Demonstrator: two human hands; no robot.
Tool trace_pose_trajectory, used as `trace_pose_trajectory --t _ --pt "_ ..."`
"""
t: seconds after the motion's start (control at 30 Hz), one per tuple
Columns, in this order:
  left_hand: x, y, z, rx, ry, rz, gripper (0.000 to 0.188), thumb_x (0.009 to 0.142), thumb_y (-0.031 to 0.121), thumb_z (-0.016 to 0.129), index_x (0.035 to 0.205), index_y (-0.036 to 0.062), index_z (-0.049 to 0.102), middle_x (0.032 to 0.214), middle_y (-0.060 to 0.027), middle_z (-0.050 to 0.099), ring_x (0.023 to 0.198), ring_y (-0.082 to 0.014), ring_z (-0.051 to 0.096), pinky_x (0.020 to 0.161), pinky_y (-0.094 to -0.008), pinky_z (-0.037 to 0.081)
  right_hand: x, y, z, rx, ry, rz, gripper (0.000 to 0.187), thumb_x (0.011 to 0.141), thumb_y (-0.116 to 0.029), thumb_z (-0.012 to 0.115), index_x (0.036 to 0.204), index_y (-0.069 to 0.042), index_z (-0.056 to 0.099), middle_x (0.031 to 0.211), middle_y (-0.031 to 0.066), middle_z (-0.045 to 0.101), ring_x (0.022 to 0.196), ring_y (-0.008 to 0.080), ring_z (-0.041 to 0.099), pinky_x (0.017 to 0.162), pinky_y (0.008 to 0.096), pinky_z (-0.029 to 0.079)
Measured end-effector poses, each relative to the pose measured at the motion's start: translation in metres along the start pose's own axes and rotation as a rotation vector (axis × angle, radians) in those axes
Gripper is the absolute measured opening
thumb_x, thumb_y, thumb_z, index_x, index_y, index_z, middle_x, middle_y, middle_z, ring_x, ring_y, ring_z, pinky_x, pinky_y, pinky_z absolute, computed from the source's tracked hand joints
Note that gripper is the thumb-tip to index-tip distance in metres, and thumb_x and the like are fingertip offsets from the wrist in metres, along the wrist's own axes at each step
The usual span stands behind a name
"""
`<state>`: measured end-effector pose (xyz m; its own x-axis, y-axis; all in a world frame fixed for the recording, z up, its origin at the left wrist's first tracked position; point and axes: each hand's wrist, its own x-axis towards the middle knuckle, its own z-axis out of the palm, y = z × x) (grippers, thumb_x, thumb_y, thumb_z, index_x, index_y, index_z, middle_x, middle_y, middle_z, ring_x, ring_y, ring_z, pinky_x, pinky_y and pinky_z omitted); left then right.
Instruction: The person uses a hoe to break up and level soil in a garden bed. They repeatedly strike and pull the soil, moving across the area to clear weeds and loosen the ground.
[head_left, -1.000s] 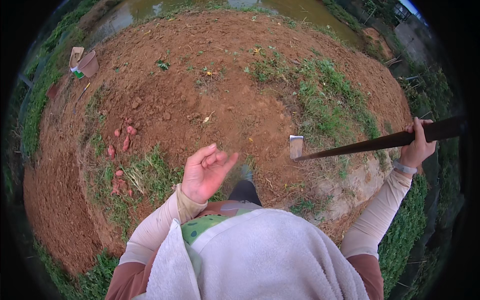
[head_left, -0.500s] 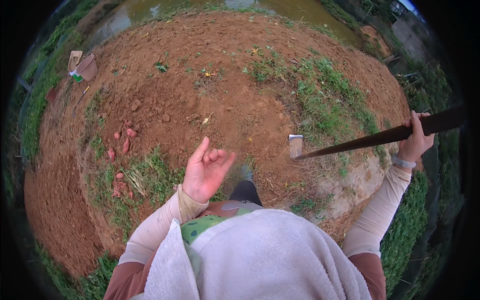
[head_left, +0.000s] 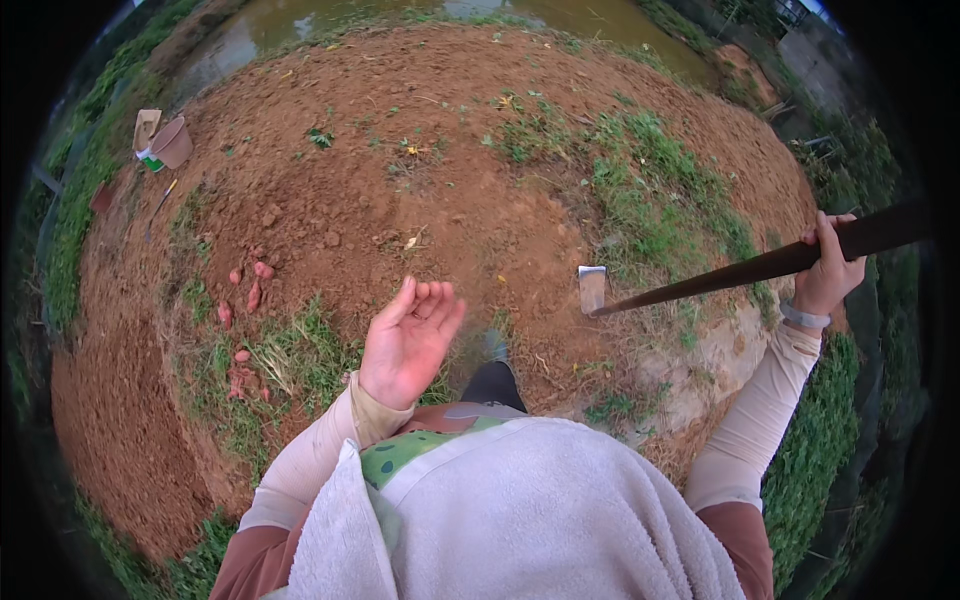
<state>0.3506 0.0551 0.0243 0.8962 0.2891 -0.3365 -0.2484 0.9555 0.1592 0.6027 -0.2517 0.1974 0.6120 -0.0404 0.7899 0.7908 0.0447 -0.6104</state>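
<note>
left hand point(head_left: 405, 350) empty, fingers loosely curled | right hand point(head_left: 832, 275) wrapped round the hoe point(head_left: 740, 274), off to my right | stiff shaft, probably blade-heavy, so I'd grip it two-handed, spread apart | blade point(head_left: 592, 290) looks down on the dirt | brown bucket point(head_left: 172, 145) way back left

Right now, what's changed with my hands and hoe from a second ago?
Your left hand, empty, has uncurled its fingers. Your right hand has shifted slightly up the picture with the hoe's handle, keeping its grip; nothing was taken up or let go. The blade, tubers and brown bucket stayed put.
</note>
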Motion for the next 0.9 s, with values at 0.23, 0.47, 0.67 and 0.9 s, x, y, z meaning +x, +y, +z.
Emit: trace_pose_trajectory --t 0.23,0.47,0.67,0.9 --pt "-0.01 0.01 0.018 0.12 -0.23 0.113 0.024 0.086 0.02 0.044 0.069 0.0066 0.054 0.079 -0.0049 0.058 0.088 -0.0184 0.052 0.091 -0.0389 0.035 0.0 -0.001 0.003 0.015 -0.039 -0.018 0.019 0.069 0.007 0.059 0.083 0.0 0.049 0.07 0.0062 0.051 0.053 0.0122 0.049 0.05 0.0243 0.042" --pt "-0.008 0.0 -0.002 0.072 -0.092 -0.04 0.021 0.084 0.017 0.046 0.069 0.0064 0.056 0.076 -0.005 0.059 0.086 -0.0188 0.053 0.09 -0.0392 0.036 0.008 0.009 0.013 -0.018 -0.04 -0.048 0.018 0.068 0.004 0.063 0.081 0.0 0.05 0.068 0.0063 0.053 0.052 0.0124 0.05 0.049 0.0235 0.04" --pt "-0.01 -0.011 0.015 0.518 -0.2 -0.09 0.014 0.083 0.013 0.047 0.083 0.0026 0.056 0.091 -0.009 0.057 0.083 -0.0184 0.054 0.084 -0.0359 0.041 -0.002 0.017 0.064 0.013 -0.205 -0.013 0.017 0.069 -0.001 0.065 0.079 -0.001 0.051 0.065 0.0031 0.053 0.052 0.0104 0.05 0.049 0.0224 0.041" --pt "-0.032 0.006 0.058 1.633 -0.6 0.547 0.017 0.068 -0.002 0.058 0.085 0.0015 0.056 0.095 -0.012 0.056 0.086 -0.0216 0.055 0.078 -0.0316 0.042 -0.132 0.094 0.163 -0.282 -0.543 0.215 0.031 0.063 -0.013 0.067 0.088 0.0 0.053 0.07 0.0054 0.057 0.062 0.0122 0.053 0.06 0.027 0.044"
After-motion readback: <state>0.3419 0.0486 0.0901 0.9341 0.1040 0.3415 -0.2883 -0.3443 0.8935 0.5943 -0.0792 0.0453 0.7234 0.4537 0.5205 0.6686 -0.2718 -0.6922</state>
